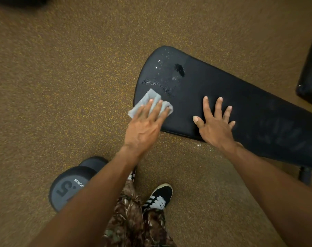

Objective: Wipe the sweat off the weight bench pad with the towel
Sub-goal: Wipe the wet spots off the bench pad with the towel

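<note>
A black weight bench pad [240,97] runs from the centre to the right edge of the head view. Wet droplets and streaks [166,72] glisten on its far left end. A folded grey towel [148,100] lies on the pad's near left corner, partly over the edge. My left hand [146,125] presses flat on the towel with fingers spread over it. My right hand [215,122] rests flat on the bare pad to the right, fingers apart, holding nothing.
A dark dumbbell [71,186] lies on the speckled brown floor [62,86] at lower left, beside my feet in black-and-white shoes [158,196]. Another black pad [310,72] shows at the right edge. A bench leg [305,175] stands under the pad at right.
</note>
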